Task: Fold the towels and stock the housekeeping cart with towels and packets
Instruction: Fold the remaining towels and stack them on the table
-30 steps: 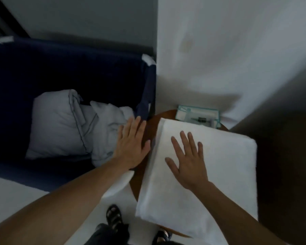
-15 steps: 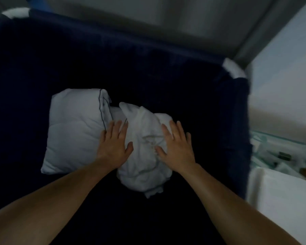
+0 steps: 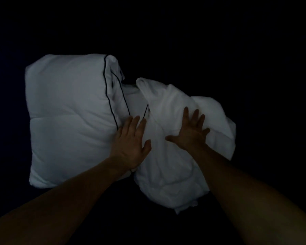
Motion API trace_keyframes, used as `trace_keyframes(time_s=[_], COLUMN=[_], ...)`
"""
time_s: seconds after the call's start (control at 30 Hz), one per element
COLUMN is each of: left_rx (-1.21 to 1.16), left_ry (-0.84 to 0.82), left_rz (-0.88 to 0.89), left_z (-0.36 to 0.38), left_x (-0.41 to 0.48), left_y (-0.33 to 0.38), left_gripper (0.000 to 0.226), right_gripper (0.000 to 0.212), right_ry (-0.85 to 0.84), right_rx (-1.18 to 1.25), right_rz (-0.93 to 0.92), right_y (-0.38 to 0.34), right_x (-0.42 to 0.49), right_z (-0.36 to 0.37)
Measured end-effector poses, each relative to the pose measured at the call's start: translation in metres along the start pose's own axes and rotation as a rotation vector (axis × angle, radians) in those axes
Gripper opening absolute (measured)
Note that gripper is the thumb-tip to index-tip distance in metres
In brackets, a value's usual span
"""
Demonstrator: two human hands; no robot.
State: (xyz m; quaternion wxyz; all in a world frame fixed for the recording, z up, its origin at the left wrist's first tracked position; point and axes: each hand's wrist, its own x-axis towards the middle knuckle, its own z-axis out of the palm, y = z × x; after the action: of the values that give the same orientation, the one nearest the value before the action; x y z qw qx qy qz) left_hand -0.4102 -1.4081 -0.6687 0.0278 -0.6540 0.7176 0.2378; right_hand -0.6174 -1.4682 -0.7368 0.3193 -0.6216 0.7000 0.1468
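The right hand (image 3: 191, 137), lying on the folded towel a second ago, is now pressing the crumpled white cloth (image 3: 175, 167); the left hand (image 3: 129, 144) is reaching further in, against the pillow (image 3: 69, 121).

Very dim, underexposed; surroundings black, white fabric faintly lit, soft blur.

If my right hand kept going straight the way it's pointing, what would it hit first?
Probably the raised fold of the crumpled white cloth just past the right hand, which lies spread on it. Beyond that, only darkness; depth is unclear.
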Motion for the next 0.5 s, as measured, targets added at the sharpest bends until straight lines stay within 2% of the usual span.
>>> trace_keyframes(time_s=[0.07,0.1,0.17,0.2,0.3,0.37,0.5], left_rx=[-0.010,-0.021,-0.052,-0.067,-0.096,-0.104,-0.152], left_ry=[0.006,0.014,0.016,0.016,-0.011,-0.046,-0.121], left_rz=[0.018,0.025,0.019,0.012,0.009,0.004,0.040], left_z=[0.003,0.004,0.005,0.005,0.000,-0.006,-0.031], left_x=[0.004,0.005,0.007,0.008,0.009,0.006,-0.010], left_y=[-0.004,-0.004,-0.001,0.000,0.005,0.010,0.030], left_gripper=[0.074,0.074,0.074,0.075,0.084,0.089,0.098], right_gripper=[0.143,0.138,0.113,0.100,0.070,0.048,0.027], right_ry=[0.023,0.094,0.257,0.281,0.221,0.255,0.296], right_rx=[-0.055,-0.129,-0.258,-0.265,-0.138,0.002,0.348], right_rz=[0.047,0.053,0.033,0.025,-0.030,-0.096,-0.174], right_y=[-0.005,-0.006,-0.004,-0.003,0.001,0.000,0.003], right_x=[0.009,0.011,0.015,0.017,0.013,-0.006,-0.076], right_z=[0.009,0.013,0.016,0.013,-0.008,-0.026,-0.058])
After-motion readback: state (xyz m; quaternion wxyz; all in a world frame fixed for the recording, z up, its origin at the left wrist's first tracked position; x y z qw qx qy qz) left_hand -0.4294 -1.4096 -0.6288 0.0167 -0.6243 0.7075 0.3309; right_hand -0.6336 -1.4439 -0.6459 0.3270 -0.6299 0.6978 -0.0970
